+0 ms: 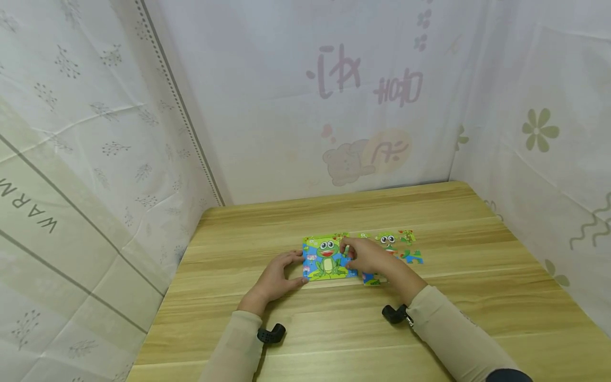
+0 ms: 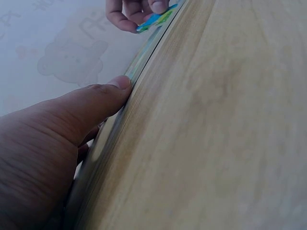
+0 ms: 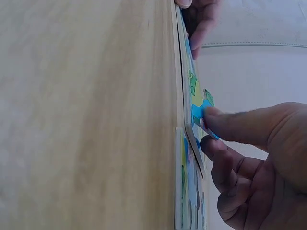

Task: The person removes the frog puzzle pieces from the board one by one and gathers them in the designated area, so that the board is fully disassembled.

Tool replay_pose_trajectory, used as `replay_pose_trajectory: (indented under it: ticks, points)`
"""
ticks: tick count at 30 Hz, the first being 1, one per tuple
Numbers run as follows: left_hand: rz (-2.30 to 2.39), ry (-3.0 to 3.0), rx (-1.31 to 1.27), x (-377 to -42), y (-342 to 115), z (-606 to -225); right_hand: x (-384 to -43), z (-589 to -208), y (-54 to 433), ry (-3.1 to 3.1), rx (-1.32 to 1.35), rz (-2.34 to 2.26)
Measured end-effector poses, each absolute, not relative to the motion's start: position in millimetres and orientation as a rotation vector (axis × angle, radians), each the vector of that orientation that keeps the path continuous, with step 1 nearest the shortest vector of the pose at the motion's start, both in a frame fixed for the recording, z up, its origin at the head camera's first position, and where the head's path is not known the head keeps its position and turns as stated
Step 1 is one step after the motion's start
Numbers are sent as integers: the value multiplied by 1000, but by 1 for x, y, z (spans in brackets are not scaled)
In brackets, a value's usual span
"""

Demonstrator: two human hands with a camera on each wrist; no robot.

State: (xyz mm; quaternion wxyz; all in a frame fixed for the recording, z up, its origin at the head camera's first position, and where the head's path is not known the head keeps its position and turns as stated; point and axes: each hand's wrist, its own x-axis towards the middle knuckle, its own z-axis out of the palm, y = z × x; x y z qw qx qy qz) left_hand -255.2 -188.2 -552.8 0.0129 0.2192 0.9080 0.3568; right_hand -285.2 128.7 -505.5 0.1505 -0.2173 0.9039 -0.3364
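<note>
A frog jigsaw puzzle (image 1: 328, 265) lies flat on the table, its large-eyed green frog set against blue and yellow-green. My left hand (image 1: 274, 278) holds the puzzle at its left edge, thumb near the front corner and fingers farther back. In the left wrist view the left thumb (image 2: 103, 100) touches the puzzle's edge. Over the puzzle's right side, my right hand (image 1: 369, 255) pinches a puzzle piece (image 3: 205, 108) between thumb and index finger. That blue and green piece is tilted; whether its lower edge touches the puzzle cannot be seen.
To the right lies a second patch of frog pieces (image 1: 387, 240), partly covered by my right hand and forearm. A blue and green loose piece (image 1: 412, 258) sits at its right. The wooden table (image 1: 329, 329) meets printed curtains (image 1: 281, 132) behind and at both sides.
</note>
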Motion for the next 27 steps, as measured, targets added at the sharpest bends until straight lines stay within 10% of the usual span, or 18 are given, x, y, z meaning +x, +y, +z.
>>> replay_pose_trajectory:
  ticks: [27]
  points:
    - [1127,2823,710,-254,-188,-551,-285,-506,138,2617,-541,-1089]
